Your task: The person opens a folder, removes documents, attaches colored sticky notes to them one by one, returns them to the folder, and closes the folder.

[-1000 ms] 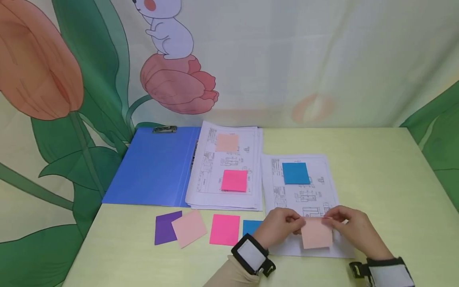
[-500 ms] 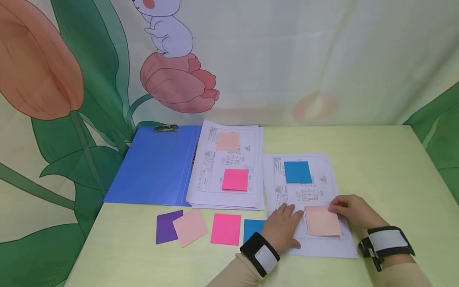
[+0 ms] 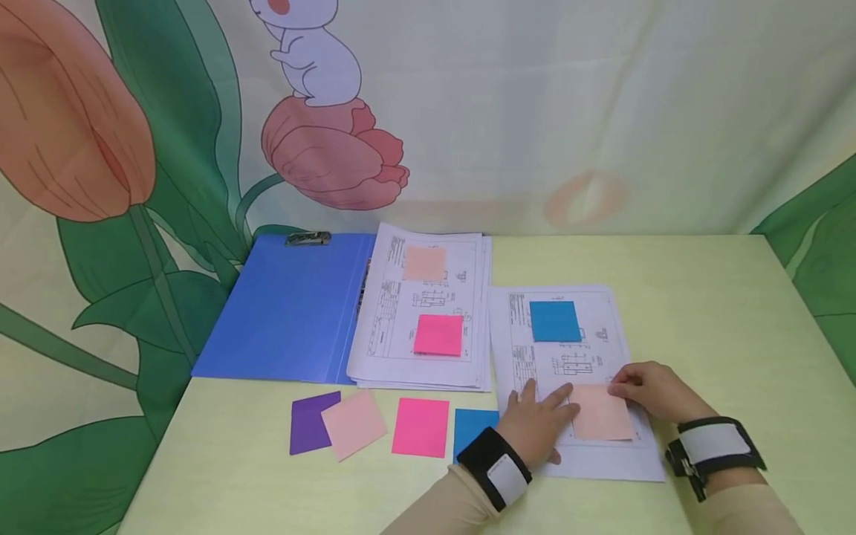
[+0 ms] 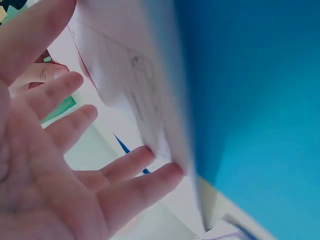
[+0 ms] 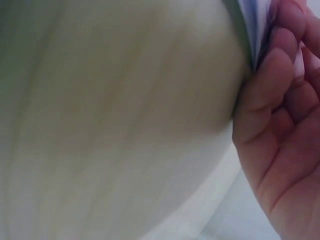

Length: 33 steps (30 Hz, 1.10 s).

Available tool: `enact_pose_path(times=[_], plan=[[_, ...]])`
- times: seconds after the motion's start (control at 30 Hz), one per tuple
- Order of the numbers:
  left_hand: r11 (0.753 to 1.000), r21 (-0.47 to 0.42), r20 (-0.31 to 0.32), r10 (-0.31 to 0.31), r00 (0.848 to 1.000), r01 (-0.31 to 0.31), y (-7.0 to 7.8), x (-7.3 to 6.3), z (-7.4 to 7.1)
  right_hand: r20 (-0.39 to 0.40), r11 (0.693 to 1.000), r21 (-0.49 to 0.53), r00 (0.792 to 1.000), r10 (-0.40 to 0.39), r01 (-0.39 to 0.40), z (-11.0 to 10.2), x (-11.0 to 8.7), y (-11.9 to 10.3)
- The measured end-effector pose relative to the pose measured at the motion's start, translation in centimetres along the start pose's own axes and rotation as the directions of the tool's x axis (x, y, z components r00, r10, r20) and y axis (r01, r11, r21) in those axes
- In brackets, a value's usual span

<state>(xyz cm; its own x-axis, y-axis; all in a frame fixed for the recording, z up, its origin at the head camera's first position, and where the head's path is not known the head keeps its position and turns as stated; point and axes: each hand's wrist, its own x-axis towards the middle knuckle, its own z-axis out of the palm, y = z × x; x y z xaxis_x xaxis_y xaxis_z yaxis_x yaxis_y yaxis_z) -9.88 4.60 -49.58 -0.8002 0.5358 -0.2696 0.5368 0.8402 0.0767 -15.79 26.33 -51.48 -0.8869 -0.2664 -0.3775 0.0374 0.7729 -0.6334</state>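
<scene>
A peach sticky note (image 3: 602, 413) lies on the lower part of a printed drawing sheet (image 3: 602, 464). My right hand (image 3: 658, 390) pinches its upper right corner between thumb and fingertips; the right wrist view shows that hand's fingers (image 5: 280, 75) curled. Spread flat, my left hand (image 3: 535, 429) rests on the sheet, with fingertips right at the note's left edge. In the left wrist view those fingers (image 4: 140, 192) are straight and apart. Higher on the same sheet sits a blue sticky note (image 3: 556, 321).
Left of the sheet, a blue folder (image 3: 281, 312) lies open with a paper stack (image 3: 394, 371) bearing a peach note (image 3: 425, 264) and a hot-pink note (image 3: 438, 335). In front are purple (image 3: 309, 427), light pink (image 3: 354, 426), hot-pink (image 3: 420, 427) and blue (image 3: 473, 427) squares, the last partly behind my left wrist.
The peach note, held by both hands a second ago, now lies flat on the sheet, farther up. My left hand has let go and spread out beside it; my right keeps its corner.
</scene>
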Motion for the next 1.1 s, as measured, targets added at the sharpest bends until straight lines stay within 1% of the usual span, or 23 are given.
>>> enact_pose_path(times=[0.17, 0.33, 0.53, 0.7, 0.93, 1.03, 1.1], plan=[[0.999, 0.046, 0.028, -0.027, 0.999, 0.025, 0.4, 0.4, -0.5, -0.001, 1.000, 0.005, 1.000, 0.024, -0.024, 0.0, 0.0, -0.2], [0.996, 0.074, 0.049, -0.054, 0.997, 0.050, 0.7, 0.8, -0.7, 0.004, 0.999, 0.009, 0.999, 0.047, -0.047, -0.1, 0.3, -0.1], [0.995, 0.090, 0.066, -0.054, 0.996, 0.048, 0.8, 0.8, -1.1, 0.018, 0.997, 0.014, 0.997, 0.072, -0.072, -0.1, 0.3, -0.7], [0.994, 0.094, 0.066, -0.057, 0.996, 0.051, 0.8, 0.7, -1.3, 0.020, 0.997, 0.007, 0.997, 0.081, -0.081, -0.2, 0.3, -0.8], [0.993, 0.108, 0.069, -0.063, 0.996, 0.056, 0.8, 0.6, -1.6, 0.033, 0.995, -0.015, 0.995, 0.097, -0.096, -0.2, 0.9, -1.1], [0.993, 0.109, 0.070, -0.060, 0.996, 0.052, 0.8, 0.7, -1.5, 0.046, 0.990, -0.039, 0.990, 0.135, -0.133, -0.1, 1.2, -1.3], [0.993, 0.102, 0.076, -0.058, 0.995, 0.050, 0.9, 0.8, -1.4, 0.040, 0.984, -0.064, 0.985, 0.169, -0.167, 0.2, 1.4, -1.5]])
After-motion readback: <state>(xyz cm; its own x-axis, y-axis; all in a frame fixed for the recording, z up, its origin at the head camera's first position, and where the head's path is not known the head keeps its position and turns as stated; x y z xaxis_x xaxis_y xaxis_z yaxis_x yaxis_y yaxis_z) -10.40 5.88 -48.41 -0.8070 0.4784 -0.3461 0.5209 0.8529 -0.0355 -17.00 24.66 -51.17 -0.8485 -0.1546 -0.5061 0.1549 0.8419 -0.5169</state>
